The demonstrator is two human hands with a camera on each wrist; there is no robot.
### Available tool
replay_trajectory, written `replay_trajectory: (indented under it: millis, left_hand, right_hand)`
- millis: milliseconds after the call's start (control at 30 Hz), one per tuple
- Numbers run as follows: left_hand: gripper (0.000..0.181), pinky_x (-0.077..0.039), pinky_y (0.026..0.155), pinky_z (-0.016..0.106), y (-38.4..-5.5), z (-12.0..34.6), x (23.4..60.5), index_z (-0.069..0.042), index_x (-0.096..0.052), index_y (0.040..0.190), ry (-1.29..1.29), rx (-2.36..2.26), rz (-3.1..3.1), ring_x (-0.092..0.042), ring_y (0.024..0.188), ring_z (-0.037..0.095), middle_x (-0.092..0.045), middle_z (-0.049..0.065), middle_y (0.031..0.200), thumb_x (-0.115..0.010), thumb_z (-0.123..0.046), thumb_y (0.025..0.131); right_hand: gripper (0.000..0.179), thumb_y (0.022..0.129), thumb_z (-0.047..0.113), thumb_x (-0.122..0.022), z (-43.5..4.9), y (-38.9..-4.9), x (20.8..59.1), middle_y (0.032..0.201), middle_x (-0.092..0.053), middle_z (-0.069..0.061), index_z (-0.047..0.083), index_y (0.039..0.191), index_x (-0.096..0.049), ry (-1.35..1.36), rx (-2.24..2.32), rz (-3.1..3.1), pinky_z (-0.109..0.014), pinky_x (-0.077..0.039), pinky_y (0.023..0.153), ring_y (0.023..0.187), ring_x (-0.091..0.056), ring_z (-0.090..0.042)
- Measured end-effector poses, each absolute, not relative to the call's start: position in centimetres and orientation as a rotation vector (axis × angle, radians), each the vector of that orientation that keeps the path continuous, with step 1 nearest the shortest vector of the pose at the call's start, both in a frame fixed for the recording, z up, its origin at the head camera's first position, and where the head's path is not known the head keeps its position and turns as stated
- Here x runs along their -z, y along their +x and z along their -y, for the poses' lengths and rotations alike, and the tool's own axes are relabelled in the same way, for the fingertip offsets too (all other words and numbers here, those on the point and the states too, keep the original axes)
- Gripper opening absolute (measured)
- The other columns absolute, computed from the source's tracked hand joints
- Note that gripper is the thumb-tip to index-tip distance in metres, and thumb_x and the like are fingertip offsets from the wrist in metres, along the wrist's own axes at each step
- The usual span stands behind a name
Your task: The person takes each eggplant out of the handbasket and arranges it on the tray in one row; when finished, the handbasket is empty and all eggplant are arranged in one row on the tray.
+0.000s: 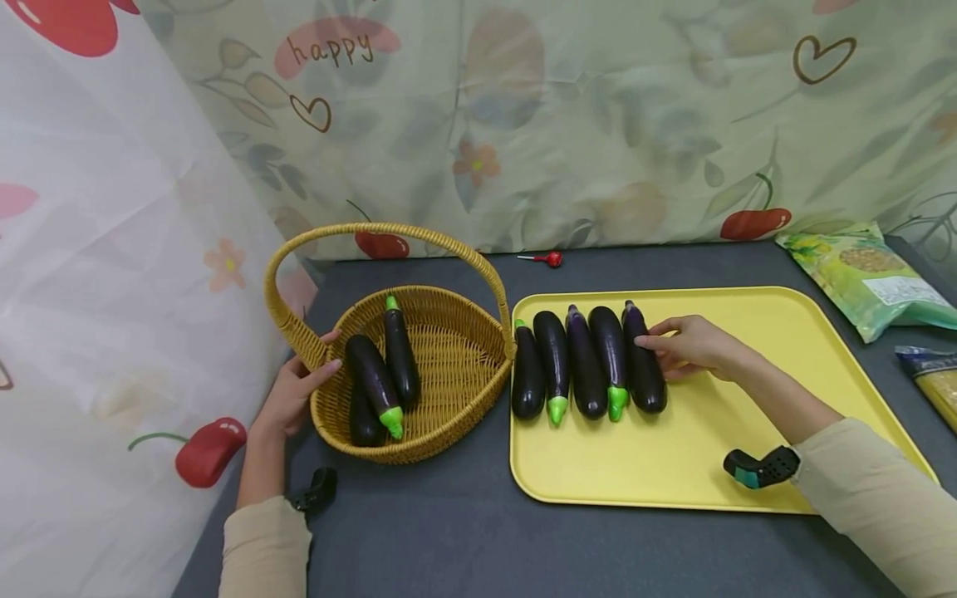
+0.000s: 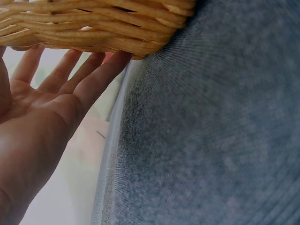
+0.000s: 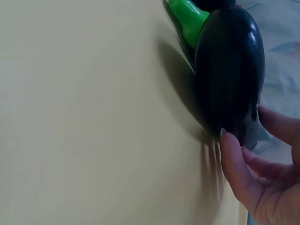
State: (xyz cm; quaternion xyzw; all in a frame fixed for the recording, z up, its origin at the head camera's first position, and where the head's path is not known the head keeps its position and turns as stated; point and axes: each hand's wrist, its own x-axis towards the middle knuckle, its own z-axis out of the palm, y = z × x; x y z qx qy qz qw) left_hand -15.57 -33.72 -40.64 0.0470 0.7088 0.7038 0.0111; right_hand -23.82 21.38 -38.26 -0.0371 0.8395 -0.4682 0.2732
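Currently the right hand (image 1: 695, 345) pinches the rightmost eggplant (image 1: 649, 386), which lies lengthwise on the yellow tray (image 1: 763, 357), at the right end of a side-by-side row. Thumb and fingers stand on either side of it, toward its slimmer far end; the right wrist view shows the thick rounded end clear of the fingertips. Four other eggplants (image 1: 586, 378) lie to its left, close together.

At left, the left hand (image 1: 295, 394) grips the rim of the wicker basket (image 1: 458, 357), thumb over the edge and fingers against the outer weave. Three eggplants (image 1: 371, 374) lie in the basket's left part. Basket and tray both sit on the dark table (image 1: 419, 531).

As for handling, the eggplant looks stiff and fairly light, though whether it is real or a model is hard to tell. Its glossy, rounded skin would probably be slippery and apt to roll, and real skin could bruise under hard fingertips. The bulk seems to lie in the near end, so a hold at the slim end may let it tip; across the middle, from both sides, should balance better.
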Motion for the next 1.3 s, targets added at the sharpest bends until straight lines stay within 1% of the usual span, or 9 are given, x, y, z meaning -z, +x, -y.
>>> replay_trajectory:
  millis: [167, 300, 400, 500, 600, 700, 933, 1133, 1300]
  left_hand:
    - [0.049, -0.052, 0.077, 0.028, -15.5, 33.8, 40.7, -0.007, -0.041, 0.145, 0.137, -2.190, -2.214, -0.060, 0.096, 0.013, -0.056, 0.002, 0.118, -0.053, -0.006, 0.098]
    - [0.049, -0.052, 0.078, 0.027, -15.6, 33.7, 40.7, -0.006, -0.040, 0.145, 0.138, -2.180, -2.231, -0.059, 0.098, 0.012, -0.055, 0.001, 0.119, -0.054, -0.007, 0.097]
    - [0.049, -0.051, 0.079, 0.027, -15.6, 33.7, 40.7, -0.006, -0.040, 0.145, 0.138, -2.181, -2.232, -0.059, 0.099, 0.012, -0.055, 0.001, 0.119, -0.054, -0.007, 0.097]
    - [0.050, -0.052, 0.079, 0.027, -15.6, 33.7, 40.6, -0.006, -0.040, 0.145, 0.131, -2.193, -2.219, -0.059, 0.098, 0.012, -0.056, 0.002, 0.118, -0.054, -0.006, 0.097]
    - [0.050, -0.052, 0.079, 0.028, -15.6, 33.6, 40.6, -0.005, -0.039, 0.145, 0.123, -2.200, -2.212, -0.059, 0.098, 0.012, -0.055, 0.001, 0.119, -0.054, -0.006, 0.097]
    - [0.051, -0.051, 0.080, 0.028, -15.5, 33.6, 40.5, -0.005, -0.039, 0.145, 0.116, -2.196, -2.213, -0.059, 0.098, 0.012, -0.055, 0.001, 0.120, -0.055, -0.007, 0.097]
    - [0.050, -0.051, 0.080, 0.028, -15.4, 33.6, 40.5, -0.006, -0.040, 0.145, 0.100, -2.190, -2.207, -0.058, 0.099, 0.013, -0.054, 0.003, 0.119, -0.055, -0.008, 0.097]
    - [0.051, -0.051, 0.081, 0.029, -15.5, 33.6, 40.5, -0.004, -0.039, 0.145, 0.111, -2.190, -2.212, -0.057, 0.101, 0.014, -0.053, 0.003, 0.122, -0.055, -0.008, 0.097]
    - [0.052, -0.051, 0.081, 0.028, -15.6, 33.6, 40.5, -0.005, -0.037, 0.146, 0.090, -2.162, -2.237, -0.056, 0.103, 0.013, -0.049, 0.004, 0.128, -0.055, -0.010, 0.097]
  right_hand:
    - [0.071, 0.095, 0.040, -0.058, -21.7, -23.8, 37.9, 0.103, -0.059, -0.019, -0.012, 0.137, -0.035, -0.099, 1.281, -2.287, -0.034, -0.055, 0.069, 0.081, -0.064, -0.019]
    - [0.071, 0.095, 0.042, -0.056, -21.9, -23.6, 36.9, 0.110, -0.056, -0.027, -0.012, 0.136, -0.036, -0.102, 1.346, -2.341, -0.035, -0.055, 0.072, 0.086, -0.064, -0.022]
    - [0.070, 0.096, 0.043, -0.055, -21.8, -23.5, 35.8, 0.115, -0.054, -0.030, -0.011, 0.135, -0.037, -0.144, 1.414, -2.350, -0.035, -0.054, 0.074, 0.091, -0.064, -0.025]
    - [0.065, 0.097, 0.042, -0.054, -21.3, -23.4, 34.6, 0.114, -0.054, -0.027, -0.010, 0.134, -0.039, -0.215, 1.482, -2.276, -0.037, -0.053, 0.078, 0.093, -0.063, -0.026]
    - [0.059, 0.098, 0.038, -0.052, -20.4, -23.3, 33.7, 0.110, -0.053, -0.020, -0.009, 0.132, -0.041, -0.283, 1.536, -2.125, -0.038, -0.052, 0.080, 0.091, -0.062, -0.024]
    - [0.054, 0.101, 0.033, -0.049, -19.1, -23.1, 33.3, 0.109, -0.055, -0.016, -0.007, 0.135, -0.040, -0.327, 1.562, -1.940, -0.039, -0.052, 0.082, 0.089, -0.062, -0.021]
    - [0.052, 0.103, 0.027, -0.045, -14.6, -22.5, 32.9, 0.117, -0.057, -0.017, -0.007, 0.141, -0.035, -0.438, 1.540, -1.612, -0.043, -0.050, 0.086, 0.097, -0.062, -0.024]
    - [0.048, 0.104, 0.024, -0.043, -10.2, -21.7, 32.9, 0.125, -0.054, -0.018, -0.005, 0.142, -0.037, -0.529, 1.503, -1.465, -0.046, -0.047, 0.089, 0.107, -0.058, -0.028]
    - [0.044, 0.104, 0.019, -0.043, -6.8, -21.0, 33.1, 0.127, -0.053, -0.020, -0.006, 0.139, -0.041, -0.544, 1.489, -1.393, -0.046, -0.046, 0.091, 0.111, -0.056, -0.030]
